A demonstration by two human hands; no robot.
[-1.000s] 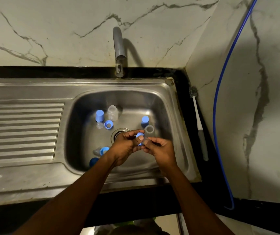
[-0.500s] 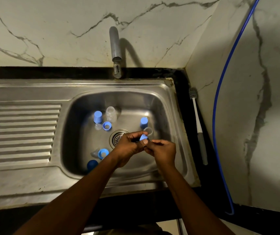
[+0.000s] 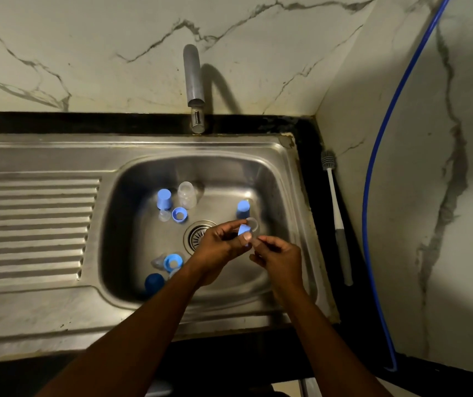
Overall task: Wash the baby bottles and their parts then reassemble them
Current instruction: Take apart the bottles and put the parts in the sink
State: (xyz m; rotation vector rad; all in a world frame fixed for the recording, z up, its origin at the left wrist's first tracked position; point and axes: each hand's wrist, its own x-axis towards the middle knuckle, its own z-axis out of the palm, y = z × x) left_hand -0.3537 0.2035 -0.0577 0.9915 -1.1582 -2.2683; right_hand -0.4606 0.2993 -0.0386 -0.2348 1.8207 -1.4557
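Both hands: left hand [image 3: 219,247], right hand [image 3: 279,257] pinch blue ring [image 3: 243,231]; no legible writing

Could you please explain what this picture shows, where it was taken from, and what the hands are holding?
There is no machine: a camera worn on a person's head looks down at their bare hands over a steel sink. The left hand pinches a small blue bottle part; the right hand meets it, fingers curled, its hold unclear. Blue caps, rings and a clear bottle lie in the basin. A bottle brush lies on the counter to the right. No water shows at the tap.
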